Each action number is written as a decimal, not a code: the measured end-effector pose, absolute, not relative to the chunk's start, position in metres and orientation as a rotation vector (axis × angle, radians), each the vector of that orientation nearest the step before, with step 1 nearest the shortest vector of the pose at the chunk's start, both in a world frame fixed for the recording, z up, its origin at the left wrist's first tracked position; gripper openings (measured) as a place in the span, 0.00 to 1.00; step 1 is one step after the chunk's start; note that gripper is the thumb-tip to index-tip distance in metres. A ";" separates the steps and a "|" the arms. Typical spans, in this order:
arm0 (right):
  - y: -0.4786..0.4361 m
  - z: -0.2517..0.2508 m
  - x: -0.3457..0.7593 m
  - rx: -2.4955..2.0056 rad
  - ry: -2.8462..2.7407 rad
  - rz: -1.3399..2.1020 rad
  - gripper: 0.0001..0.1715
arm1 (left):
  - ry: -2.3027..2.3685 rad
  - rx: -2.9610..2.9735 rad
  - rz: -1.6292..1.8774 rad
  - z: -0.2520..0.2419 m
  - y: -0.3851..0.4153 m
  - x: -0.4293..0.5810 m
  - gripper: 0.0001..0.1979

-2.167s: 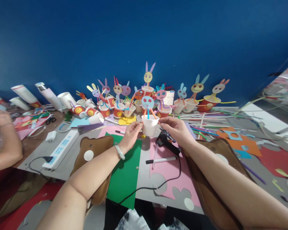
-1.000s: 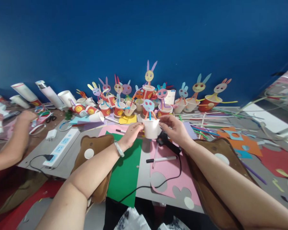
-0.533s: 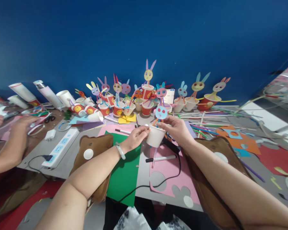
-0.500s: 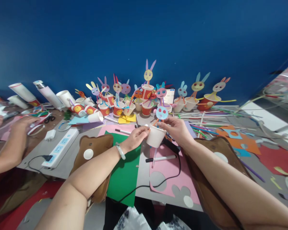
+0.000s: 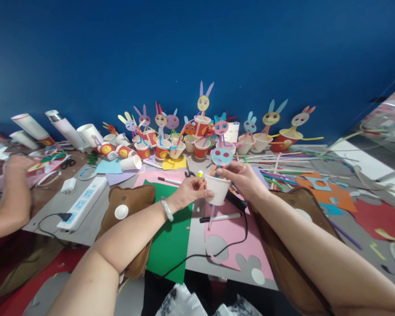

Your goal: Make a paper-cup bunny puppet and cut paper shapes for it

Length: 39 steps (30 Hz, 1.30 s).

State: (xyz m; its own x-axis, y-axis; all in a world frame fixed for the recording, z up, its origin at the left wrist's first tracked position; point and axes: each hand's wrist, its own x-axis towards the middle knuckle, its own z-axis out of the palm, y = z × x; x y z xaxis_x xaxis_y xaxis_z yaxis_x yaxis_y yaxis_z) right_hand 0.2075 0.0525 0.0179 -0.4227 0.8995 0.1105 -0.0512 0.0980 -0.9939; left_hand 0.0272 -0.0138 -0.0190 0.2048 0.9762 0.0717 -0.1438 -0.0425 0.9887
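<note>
A white paper cup [image 5: 218,188] is held up over the table between my two hands. A light blue paper face [image 5: 221,156] with red eyes stands above its rim on pipe cleaners. My right hand [image 5: 241,177] grips the cup's right rim, fingers close behind the face. At the cup's left side, my left hand [image 5: 192,191] pinches an orange pipe cleaner [image 5: 203,184], with the thumb against the cup wall. Below the cup lie a white marker [image 5: 224,217] with a black cap and pink paper [image 5: 240,250] with cut-out holes.
Several finished cup figures [image 5: 202,127] line the blue wall. Brown cushions [image 5: 128,219] flank green paper [image 5: 169,232]. A black cable [image 5: 230,245] crosses the front. On the left are a power strip [image 5: 85,202] and another person's arm [image 5: 16,193]; pipe cleaners [image 5: 279,164] lie right.
My left hand has moved from the cup's rim down to the orange pipe cleaner. The cup has shifted slightly right and the blue face has turned. The other person's hand has moved left.
</note>
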 end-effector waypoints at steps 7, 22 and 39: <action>0.057 0.018 0.212 -0.848 -1.567 1.540 0.19 | 0.832 0.992 1.126 -0.010 -0.014 0.026 0.28; 0.061 0.009 0.210 -0.777 -1.584 1.451 0.17 | 0.789 0.711 1.077 -0.010 -0.007 0.024 0.20; 0.046 0.000 0.195 -0.749 -1.662 1.397 0.17 | 1.075 1.181 1.267 -0.016 -0.011 0.027 0.16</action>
